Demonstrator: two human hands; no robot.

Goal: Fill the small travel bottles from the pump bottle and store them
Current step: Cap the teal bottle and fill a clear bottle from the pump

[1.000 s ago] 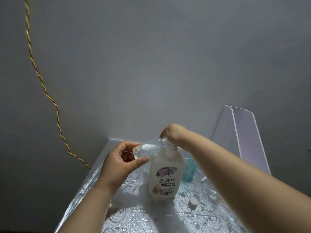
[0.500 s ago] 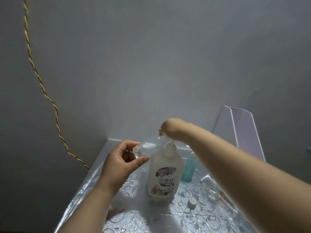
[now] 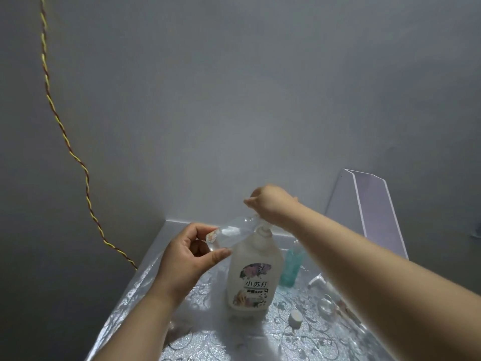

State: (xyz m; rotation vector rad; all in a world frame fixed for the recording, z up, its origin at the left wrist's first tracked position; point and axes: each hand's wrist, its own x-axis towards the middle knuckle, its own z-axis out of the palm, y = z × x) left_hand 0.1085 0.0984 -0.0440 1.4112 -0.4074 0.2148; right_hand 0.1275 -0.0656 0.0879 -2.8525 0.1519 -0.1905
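Left hand pinches a small clear plastic travel bottle by its base between thumb and curled fingers. The bottle is tilted, its mouth at the spout of the white plastic pump bottle, which stands on the silver floral-patterned desk. Right hand is curled over the hidden pump head, probably gripping it.

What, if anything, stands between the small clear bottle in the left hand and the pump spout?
Nothing visible. The left hand holds the travel bottle tilted, its neck up at the top of the pump bottle, where the right hand sits. That hand hides the spout itself, so the exact meeting cannot be seen.
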